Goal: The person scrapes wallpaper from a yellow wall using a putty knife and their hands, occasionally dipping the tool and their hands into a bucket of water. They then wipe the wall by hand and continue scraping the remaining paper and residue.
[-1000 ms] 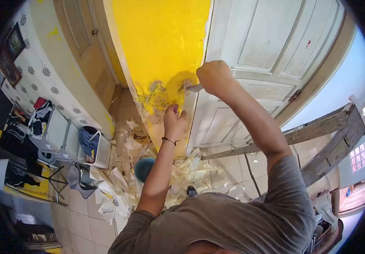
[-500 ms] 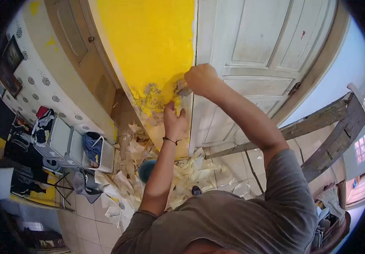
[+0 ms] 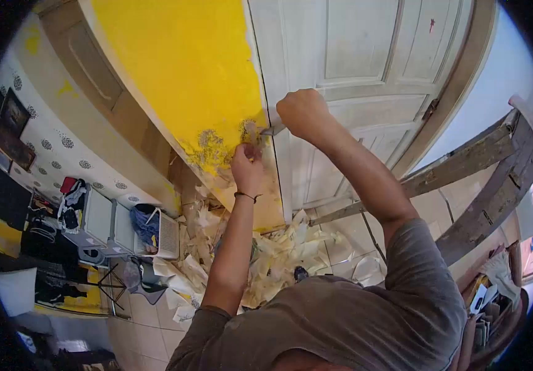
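Observation:
My right hand (image 3: 303, 112) is closed around a scraper (image 3: 271, 131). The grip hides its handle, and a short stretch of metal blade points left toward the edge of the yellow wall (image 3: 180, 55). Below and left of the blade, my left hand (image 3: 247, 168) is at the wall with fingers and thumb drawn together; whatever is between them, if anything, cannot be made out. A dark cord circles the left wrist. Around the fingertips the yellow paint is broken by a grey, speckled rough patch (image 3: 210, 143), with a second bare patch (image 3: 249, 128) just above the hand.
Right of the wall stands a white panelled door (image 3: 359, 43). Torn paper scraps (image 3: 291, 250) cover the tiled floor below. A worn wooden frame (image 3: 464, 157) leans across the right. A laundry basket (image 3: 168, 235) with clothes sits left, beside grey drawers (image 3: 87, 213).
The view has shifted, so the wall sits further left. My left hand's fingers and thumb have come together at the wall. The scraper has drawn right, toward the wall's edge.

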A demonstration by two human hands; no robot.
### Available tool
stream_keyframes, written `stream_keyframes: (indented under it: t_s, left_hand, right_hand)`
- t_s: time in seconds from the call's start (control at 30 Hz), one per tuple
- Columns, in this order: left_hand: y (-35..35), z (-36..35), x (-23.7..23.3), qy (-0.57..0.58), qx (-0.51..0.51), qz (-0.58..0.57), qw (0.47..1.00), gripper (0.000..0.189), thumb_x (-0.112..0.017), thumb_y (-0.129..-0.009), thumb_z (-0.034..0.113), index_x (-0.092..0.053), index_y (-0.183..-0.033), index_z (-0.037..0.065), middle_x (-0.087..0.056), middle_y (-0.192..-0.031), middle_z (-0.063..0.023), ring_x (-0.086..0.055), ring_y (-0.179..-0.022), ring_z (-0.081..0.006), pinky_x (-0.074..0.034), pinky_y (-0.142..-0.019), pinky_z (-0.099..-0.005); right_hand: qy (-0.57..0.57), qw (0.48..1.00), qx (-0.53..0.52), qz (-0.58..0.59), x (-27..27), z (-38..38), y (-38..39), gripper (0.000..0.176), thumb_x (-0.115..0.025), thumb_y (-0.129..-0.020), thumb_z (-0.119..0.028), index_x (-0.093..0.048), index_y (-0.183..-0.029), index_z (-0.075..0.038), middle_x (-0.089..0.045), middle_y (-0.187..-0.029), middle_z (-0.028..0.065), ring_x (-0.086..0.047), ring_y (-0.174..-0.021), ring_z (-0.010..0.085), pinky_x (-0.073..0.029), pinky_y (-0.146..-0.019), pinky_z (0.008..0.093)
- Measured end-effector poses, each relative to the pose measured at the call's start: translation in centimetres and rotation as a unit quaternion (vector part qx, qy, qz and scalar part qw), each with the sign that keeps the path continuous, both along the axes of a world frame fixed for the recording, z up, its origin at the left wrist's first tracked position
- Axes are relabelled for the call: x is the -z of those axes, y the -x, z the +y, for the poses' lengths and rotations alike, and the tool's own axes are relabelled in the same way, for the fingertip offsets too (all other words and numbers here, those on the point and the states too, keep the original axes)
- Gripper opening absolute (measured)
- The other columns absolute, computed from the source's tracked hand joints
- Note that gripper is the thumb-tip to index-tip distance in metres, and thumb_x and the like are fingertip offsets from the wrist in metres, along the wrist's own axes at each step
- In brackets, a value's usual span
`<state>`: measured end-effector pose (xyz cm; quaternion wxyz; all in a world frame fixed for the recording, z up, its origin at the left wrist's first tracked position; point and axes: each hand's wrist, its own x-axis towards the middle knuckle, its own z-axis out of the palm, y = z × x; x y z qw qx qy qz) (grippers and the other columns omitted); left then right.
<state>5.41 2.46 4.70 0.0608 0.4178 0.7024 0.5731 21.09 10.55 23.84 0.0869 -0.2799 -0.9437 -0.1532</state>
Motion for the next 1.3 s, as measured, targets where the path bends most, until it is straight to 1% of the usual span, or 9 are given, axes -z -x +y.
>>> stream_keyframes:
  t_s: [0.17,0.27,0.33,0.4,0.67,0.87,0.97,1.13,1.3]
  left_hand:
    - [-0.4,0.7,-1.0,-0.002,-0.042,0.067,0.997,0.024,-0.077,-0.082,0.011,-0.064,-0.099,-0.001,-0.071,-0.087,-0.0129,-0.069,-0.080,-0.0234,-0.055,-0.075,-0.0331]
    - [-0.9,0.8,-1.4,-0.005,-0.045,0.087,0.995,0.021,-0.077,-0.081,0.016,-0.067,-0.093,0.003,-0.073,-0.083,-0.0122,-0.071,-0.078,-0.0281,-0.055,-0.071,-0.0370]
    - [-1.5,1.0,-1.9,0.014,-0.065,0.130,0.989,0.019,-0.078,-0.081,0.013,-0.067,-0.091,0.002,-0.071,-0.079,-0.0113,-0.071,-0.073,-0.0245,-0.055,-0.069,-0.0338]
    - [-1.3,1.6,-1.0,0.006,-0.080,0.149,0.986,0.018,-0.077,-0.081,0.017,-0.067,-0.089,0.004,-0.071,-0.078,-0.0114,-0.070,-0.073,-0.0281,-0.054,-0.067,-0.0370]
    - [-1.1,2.2,0.5,-0.049,-0.057,0.218,0.973,0.011,-0.069,-0.084,0.013,-0.065,-0.088,0.003,-0.068,-0.079,-0.0152,-0.067,-0.072,-0.0356,-0.052,-0.065,-0.0442]
    - [-0.2,1.7,2.0,-0.013,-0.022,0.209,0.978,0.012,-0.072,-0.086,0.010,-0.067,-0.093,0.001,-0.071,-0.078,-0.0126,-0.069,-0.068,-0.0238,-0.054,-0.066,-0.0347]
    - [-1.1,0.8,1.2,0.031,-0.005,0.173,0.984,0.012,-0.069,-0.084,0.011,-0.067,-0.092,0.004,-0.071,-0.086,-0.0138,-0.069,-0.080,-0.0333,-0.053,-0.071,-0.0412]
    - [-1.6,1.0,2.0,0.022,-0.017,0.169,0.985,0.012,-0.069,-0.084,0.012,-0.066,-0.093,0.004,-0.070,-0.086,-0.0133,-0.068,-0.081,-0.0324,-0.053,-0.071,-0.0408]
    - [-0.4,0.7,1.4,-0.016,-0.017,0.167,0.986,0.013,-0.070,-0.084,0.010,-0.064,-0.093,0.003,-0.067,-0.088,-0.0125,-0.065,-0.083,-0.0324,-0.051,-0.072,-0.0409]
  right_hand:
    - [0.012,0.999,0.012,0.027,6.0,1.7,-2.5,0.019,-0.071,-0.084,-0.028,-0.075,-0.079,-0.010,-0.074,-0.084,0.0120,-0.073,-0.081,0.0292,-0.057,-0.067,0.0415]
    - [0.108,0.986,0.029,0.127,8.7,0.7,-6.4,0.018,-0.067,-0.088,-0.027,-0.074,-0.086,-0.011,-0.073,-0.083,0.0116,-0.071,-0.081,0.0330,-0.056,-0.069,0.0447]
    - [0.270,0.909,0.057,0.313,11.8,-1.2,-7.6,0.020,-0.063,-0.092,-0.029,-0.071,-0.100,-0.013,-0.070,-0.089,0.0116,-0.069,-0.086,0.0349,-0.054,-0.073,0.0455]
    - [0.328,0.864,-0.007,0.383,16.6,-2.5,-6.9,0.035,-0.056,-0.099,-0.028,-0.057,-0.132,-0.017,-0.060,-0.106,0.0132,-0.064,-0.097,0.0336,-0.053,-0.081,0.0445]
    - [0.275,0.812,-0.041,0.513,24.3,-4.0,-0.1,0.047,-0.059,-0.097,-0.016,-0.051,-0.144,-0.017,-0.056,-0.101,0.0131,-0.061,-0.088,0.0319,-0.052,-0.072,0.0412]
    - [0.196,0.794,-0.064,0.572,24.1,-2.6,2.1,0.051,-0.067,-0.091,-0.014,-0.056,-0.141,-0.017,-0.056,-0.092,0.0104,-0.059,-0.081,0.0289,-0.051,-0.067,0.0400]
    - [0.196,0.806,-0.069,0.554,22.9,-1.9,1.9,0.050,-0.068,-0.090,-0.015,-0.059,-0.139,-0.018,-0.057,-0.091,0.0087,-0.059,-0.079,0.0286,-0.051,-0.064,0.0389]
    - [0.115,0.794,-0.104,0.588,17.6,-0.8,2.6,0.050,-0.068,-0.091,-0.012,-0.058,-0.139,-0.018,-0.058,-0.090,0.0096,-0.060,-0.077,0.0272,-0.050,-0.062,0.0382]
    - [0.111,0.805,-0.094,0.575,19.5,-0.8,2.6,0.048,-0.069,-0.090,-0.014,-0.060,-0.138,-0.018,-0.058,-0.087,0.0107,-0.060,-0.076,0.0282,-0.050,-0.062,0.0385]
